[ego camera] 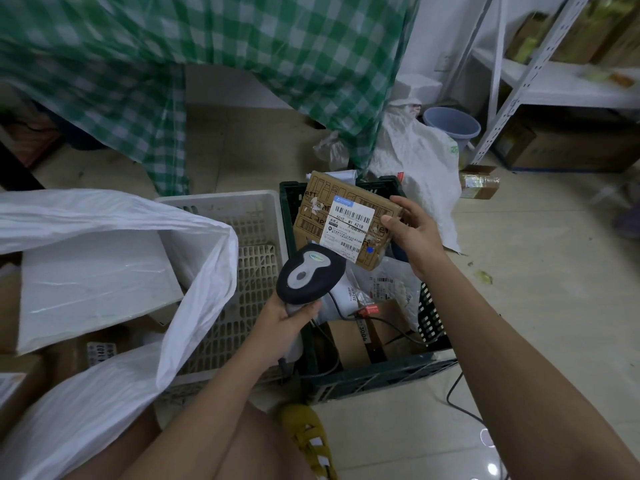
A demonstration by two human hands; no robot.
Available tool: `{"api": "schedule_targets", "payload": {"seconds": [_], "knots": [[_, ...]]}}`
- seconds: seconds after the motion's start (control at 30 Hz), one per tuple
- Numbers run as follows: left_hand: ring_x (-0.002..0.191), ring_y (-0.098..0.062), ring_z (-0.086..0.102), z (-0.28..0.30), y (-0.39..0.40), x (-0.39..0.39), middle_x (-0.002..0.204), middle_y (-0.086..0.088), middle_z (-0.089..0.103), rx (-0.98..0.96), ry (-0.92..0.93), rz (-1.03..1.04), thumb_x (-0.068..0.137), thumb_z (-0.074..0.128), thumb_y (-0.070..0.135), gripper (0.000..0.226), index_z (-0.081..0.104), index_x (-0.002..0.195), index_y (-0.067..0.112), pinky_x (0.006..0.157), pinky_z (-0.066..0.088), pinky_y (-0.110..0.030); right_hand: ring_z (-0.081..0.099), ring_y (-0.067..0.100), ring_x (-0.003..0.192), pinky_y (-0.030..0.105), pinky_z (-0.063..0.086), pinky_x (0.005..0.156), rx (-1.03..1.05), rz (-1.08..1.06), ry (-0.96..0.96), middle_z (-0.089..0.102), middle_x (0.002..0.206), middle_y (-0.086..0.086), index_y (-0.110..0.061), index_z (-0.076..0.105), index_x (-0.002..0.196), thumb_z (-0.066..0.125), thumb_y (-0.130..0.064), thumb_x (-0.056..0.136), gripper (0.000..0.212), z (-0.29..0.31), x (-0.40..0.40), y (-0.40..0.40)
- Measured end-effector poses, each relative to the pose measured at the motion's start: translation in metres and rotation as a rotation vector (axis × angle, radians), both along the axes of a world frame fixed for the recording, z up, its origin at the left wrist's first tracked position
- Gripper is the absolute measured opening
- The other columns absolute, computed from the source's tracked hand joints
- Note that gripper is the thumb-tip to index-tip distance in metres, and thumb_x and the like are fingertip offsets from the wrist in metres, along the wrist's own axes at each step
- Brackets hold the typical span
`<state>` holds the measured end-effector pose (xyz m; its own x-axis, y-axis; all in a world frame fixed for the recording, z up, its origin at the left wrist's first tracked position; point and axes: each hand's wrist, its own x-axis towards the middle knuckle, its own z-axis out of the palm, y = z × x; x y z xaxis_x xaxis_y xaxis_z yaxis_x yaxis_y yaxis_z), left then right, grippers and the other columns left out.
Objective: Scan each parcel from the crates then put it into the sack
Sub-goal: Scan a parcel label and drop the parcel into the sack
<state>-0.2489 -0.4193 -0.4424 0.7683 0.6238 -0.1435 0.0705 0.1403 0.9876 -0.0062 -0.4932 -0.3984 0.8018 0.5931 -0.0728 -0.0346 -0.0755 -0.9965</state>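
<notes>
My right hand grips the right edge of a flat brown cardboard parcel, held tilted above the dark green crate with its white barcode label facing me. My left hand holds the handle of a black and grey barcode scanner, whose head sits just below the parcel's label. The open white sack lies at the left with white and brown parcels inside. The white crate stands between sack and green crate. More parcels lie in the green crate under the scanner.
A green checked cloth hangs over a table behind the crates. A crumpled white bag, a blue bucket and a small box sit at the back right, near white shelving. The scanner cable trails across the tiled floor.
</notes>
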Motion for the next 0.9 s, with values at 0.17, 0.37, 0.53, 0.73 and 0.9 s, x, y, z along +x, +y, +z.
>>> {"api": "schedule_targets", "payload": {"seconds": [0.17, 0.37, 0.53, 0.73, 0.9], "knots": [[0.119, -0.005, 0.056, 0.028, -0.014, -0.010, 0.123, 0.010, 0.064, 0.032, -0.093, 0.035, 0.078, 0.068, 0.021, 0.044, 0.057, 0.120, 0.027, 0.100, 0.045, -0.023, 0.066, 0.022, 0.103, 0.035, 0.055, 0.086, 0.133, 0.028, -0.015, 0.066, 0.114, 0.006, -0.028, 0.062, 0.112, 0.066, -0.004, 0.087, 0.034, 0.034, -0.019, -0.010], [0.111, 0.008, 0.056, 0.095, -0.015, -0.043, 0.117, 0.021, 0.063, 0.167, -0.224, 0.194, 0.087, 0.066, 0.008, 0.040, 0.056, 0.115, 0.035, 0.093, 0.044, -0.011, 0.065, 0.022, 0.104, 0.038, 0.055, 0.088, 0.296, 0.116, -0.032, 0.065, 0.114, 0.006, -0.022, 0.060, 0.115, 0.063, -0.004, 0.090, 0.031, 0.102, -0.066, -0.014], [0.105, -0.011, 0.062, 0.138, -0.006, -0.098, 0.108, 0.008, 0.070, 0.164, -0.339, 0.357, 0.081, 0.073, 0.023, 0.043, 0.061, 0.120, 0.011, 0.095, 0.049, -0.030, 0.065, 0.019, 0.105, 0.035, 0.055, 0.087, 0.320, 0.235, -0.069, 0.062, 0.122, 0.006, -0.025, 0.060, 0.114, 0.066, -0.009, 0.087, 0.032, 0.141, -0.122, 0.002], [0.081, -0.002, 0.062, 0.158, 0.017, -0.175, 0.082, 0.008, 0.067, 0.196, -0.299, 0.680, 0.089, 0.063, 0.011, 0.017, 0.066, 0.106, 0.011, 0.073, 0.051, -0.015, 0.062, 0.018, 0.108, 0.031, 0.055, 0.086, 0.239, 0.487, -0.243, 0.064, 0.114, 0.001, -0.032, 0.063, 0.107, 0.070, -0.006, 0.083, 0.035, 0.159, -0.194, 0.038], [0.088, -0.018, 0.063, 0.157, 0.036, -0.220, 0.087, -0.001, 0.065, 0.125, -0.274, 0.868, 0.091, 0.063, 0.018, 0.026, 0.064, 0.110, 0.000, 0.072, 0.049, -0.021, 0.057, 0.013, 0.112, 0.032, 0.050, 0.097, 0.078, 0.714, -0.634, 0.056, 0.123, 0.001, -0.031, 0.058, 0.116, 0.074, -0.013, 0.083, 0.041, 0.146, -0.241, 0.076]]}}
